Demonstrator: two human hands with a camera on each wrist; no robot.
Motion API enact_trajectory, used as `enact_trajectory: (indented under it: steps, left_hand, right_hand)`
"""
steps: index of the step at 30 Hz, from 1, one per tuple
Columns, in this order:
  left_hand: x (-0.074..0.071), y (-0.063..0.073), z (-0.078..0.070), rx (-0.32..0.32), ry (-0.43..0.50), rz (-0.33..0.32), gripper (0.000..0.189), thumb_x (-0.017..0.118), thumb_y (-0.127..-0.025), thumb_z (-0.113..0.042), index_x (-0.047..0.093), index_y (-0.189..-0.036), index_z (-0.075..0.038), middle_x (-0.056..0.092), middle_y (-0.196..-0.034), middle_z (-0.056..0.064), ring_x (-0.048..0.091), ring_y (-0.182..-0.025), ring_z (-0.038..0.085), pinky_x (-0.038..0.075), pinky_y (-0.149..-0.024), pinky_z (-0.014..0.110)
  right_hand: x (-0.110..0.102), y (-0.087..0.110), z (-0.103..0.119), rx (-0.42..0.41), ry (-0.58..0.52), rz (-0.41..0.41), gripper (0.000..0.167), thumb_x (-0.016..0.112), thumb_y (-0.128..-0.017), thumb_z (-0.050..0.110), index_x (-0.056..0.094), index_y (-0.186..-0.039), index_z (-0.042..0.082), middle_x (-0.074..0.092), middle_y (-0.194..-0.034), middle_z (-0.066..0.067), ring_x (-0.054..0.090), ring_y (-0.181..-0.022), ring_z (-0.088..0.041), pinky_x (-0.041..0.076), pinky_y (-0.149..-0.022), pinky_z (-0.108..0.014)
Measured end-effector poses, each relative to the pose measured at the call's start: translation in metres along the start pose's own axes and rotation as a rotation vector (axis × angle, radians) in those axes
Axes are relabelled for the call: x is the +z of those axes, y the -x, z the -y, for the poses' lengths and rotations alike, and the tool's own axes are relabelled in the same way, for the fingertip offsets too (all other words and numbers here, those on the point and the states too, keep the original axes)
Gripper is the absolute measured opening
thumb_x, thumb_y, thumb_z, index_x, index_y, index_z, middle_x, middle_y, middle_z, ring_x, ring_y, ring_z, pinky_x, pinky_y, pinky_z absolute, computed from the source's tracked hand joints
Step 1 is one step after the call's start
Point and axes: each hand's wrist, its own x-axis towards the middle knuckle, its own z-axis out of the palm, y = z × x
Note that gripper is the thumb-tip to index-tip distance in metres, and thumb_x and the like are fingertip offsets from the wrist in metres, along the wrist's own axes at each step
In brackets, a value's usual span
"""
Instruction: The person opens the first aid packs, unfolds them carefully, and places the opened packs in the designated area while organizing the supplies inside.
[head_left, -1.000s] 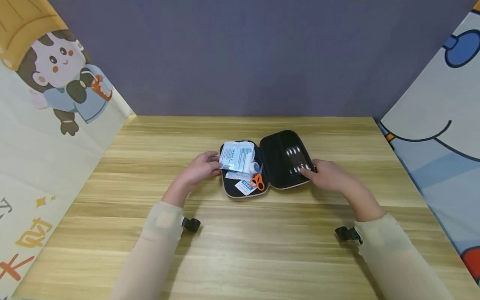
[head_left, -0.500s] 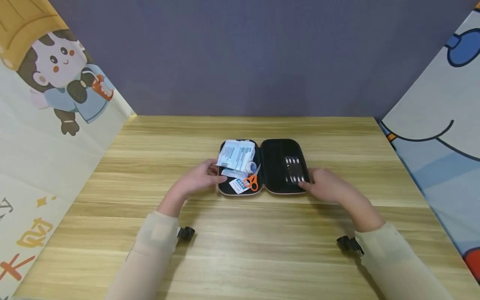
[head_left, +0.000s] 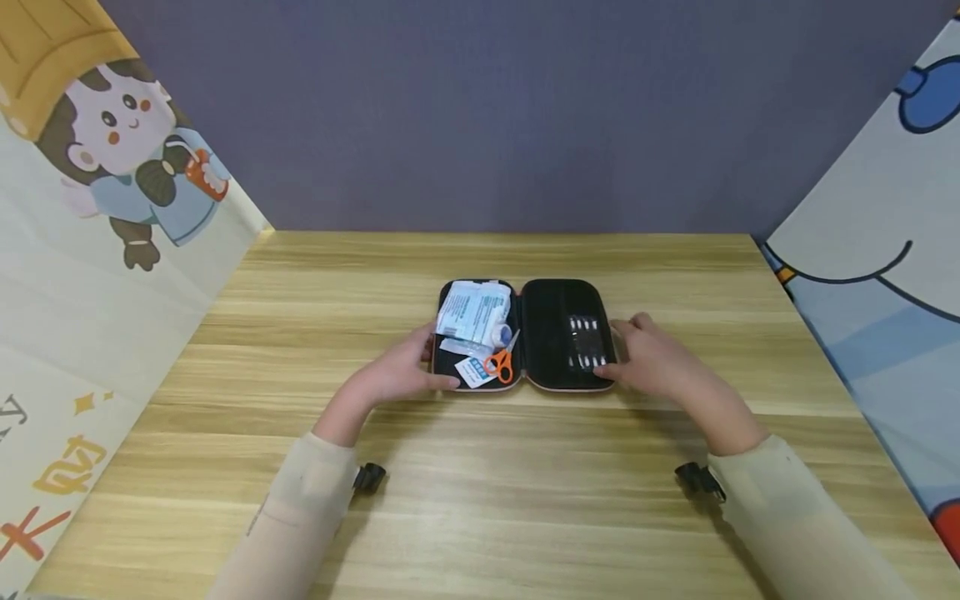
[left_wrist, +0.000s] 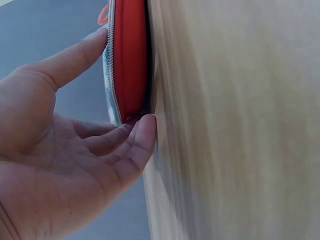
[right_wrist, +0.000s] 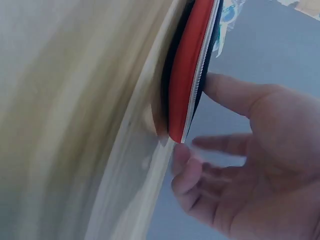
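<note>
An unzipped first-aid case (head_left: 547,333), black inside and red outside, lies spread flat on the table. Its left half holds white-blue packets (head_left: 474,310), a small roll (head_left: 502,335), orange-handled scissors (head_left: 500,364) and a white-blue card (head_left: 472,372). Cotton swabs (head_left: 586,323) sit under a clear pocket in the right half. My left hand (head_left: 397,367) grips the left half by its edge, thumb at the front rim, fingers curled at the side. My right hand (head_left: 656,360) touches the right half's rim with its thumb; in the right wrist view its other fingers (right_wrist: 187,177) are loosely bent near the corner.
The wooden table (head_left: 517,492) runs back to a dark grey-blue panel (head_left: 510,117). Printed cartoon panels stand on the left (head_left: 105,292) and right (head_left: 862,275). A small black camera mount sits at each wrist.
The case's right half has come down from a tilted angle, and the case now lies straight. My left hand has shifted toward the front corner; the right hand's fingers have loosened.
</note>
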Motion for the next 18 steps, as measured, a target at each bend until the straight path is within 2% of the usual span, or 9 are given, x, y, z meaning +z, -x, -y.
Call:
enact_trajectory:
  steps: [2, 4, 6, 9, 12, 15, 18]
  left_hand:
    - [0.0, 0.002, 0.0, -0.009, -0.018, -0.012, 0.11, 0.088, -0.087, -0.026, 0.018, -0.17, -0.004, 0.058, -0.151, 0.023, 0.062, -0.136, 0.039, 0.05, -0.117, 0.052]
    - [0.001, 0.003, 0.001, -0.015, -0.017, -0.019, 0.109, 0.088, -0.087, -0.026, 0.021, -0.169, -0.003, 0.059, -0.15, 0.023, 0.062, -0.136, 0.038, 0.051, -0.116, 0.052]
    - [0.002, 0.003, 0.0, -0.008, -0.012, -0.021, 0.106, 0.088, -0.087, -0.026, 0.024, -0.168, -0.002, 0.06, -0.149, 0.023, 0.063, -0.135, 0.038, 0.053, -0.114, 0.051]
    - [0.003, 0.004, 0.0, 0.003, 0.003, -0.021, 0.107, 0.089, -0.086, -0.024, 0.024, -0.168, -0.002, 0.063, -0.145, 0.022, 0.065, -0.132, 0.036, 0.055, -0.111, 0.049]
    - [0.003, 0.003, 0.0, 0.006, 0.016, -0.017, 0.109, 0.09, -0.085, -0.022, 0.022, -0.169, -0.005, 0.062, -0.146, 0.02, 0.065, -0.13, 0.035, 0.056, -0.11, 0.048]
    - [0.003, 0.001, 0.001, 0.014, 0.031, -0.008, 0.113, 0.09, -0.085, -0.02, 0.017, -0.17, -0.006, 0.055, -0.153, 0.02, 0.063, -0.133, 0.036, 0.056, -0.11, 0.047]
    - [0.003, 0.0, 0.001, 0.021, 0.045, 0.003, 0.117, 0.09, -0.084, -0.02, 0.012, -0.171, -0.007, 0.049, -0.159, 0.022, 0.061, -0.137, 0.039, 0.055, -0.112, 0.048]
  right_hand:
    - [-0.001, -0.004, 0.0, -0.035, 0.02, 0.002, 0.091, 0.08, -0.095, 0.04, 0.037, -0.162, -0.004, 0.032, -0.163, -0.031, 0.059, -0.13, -0.051, 0.053, -0.102, -0.064]
    - [-0.001, -0.009, -0.001, -0.085, 0.02, 0.03, 0.094, 0.083, -0.093, 0.037, 0.034, -0.164, 0.0, 0.021, -0.171, -0.027, 0.053, -0.139, -0.053, 0.051, -0.107, -0.064]
    - [0.0, -0.014, -0.003, -0.126, 0.016, 0.056, 0.099, 0.085, -0.091, 0.038, 0.032, -0.165, -0.001, 0.016, -0.175, -0.027, 0.041, -0.149, -0.056, 0.045, -0.115, -0.066]
    - [0.003, -0.021, -0.008, -0.159, -0.006, 0.082, 0.106, 0.088, -0.088, 0.038, 0.028, -0.165, -0.004, 0.019, -0.174, -0.03, 0.031, -0.154, -0.057, 0.036, -0.122, -0.067]
    - [0.002, -0.026, -0.012, -0.172, -0.005, 0.086, 0.11, 0.089, -0.086, 0.041, 0.027, -0.166, -0.004, 0.026, -0.171, -0.032, 0.031, -0.155, -0.055, 0.033, -0.125, -0.067]
    - [-0.001, -0.027, -0.013, -0.169, 0.033, 0.075, 0.108, 0.088, -0.086, 0.045, 0.031, -0.166, 0.001, 0.032, -0.169, -0.031, 0.036, -0.153, -0.054, 0.037, -0.122, -0.068]
    - [-0.004, -0.027, -0.011, -0.185, 0.083, 0.037, 0.094, 0.084, -0.088, 0.045, 0.043, -0.161, 0.004, 0.044, -0.164, -0.029, 0.045, -0.148, -0.052, 0.045, -0.115, -0.068]
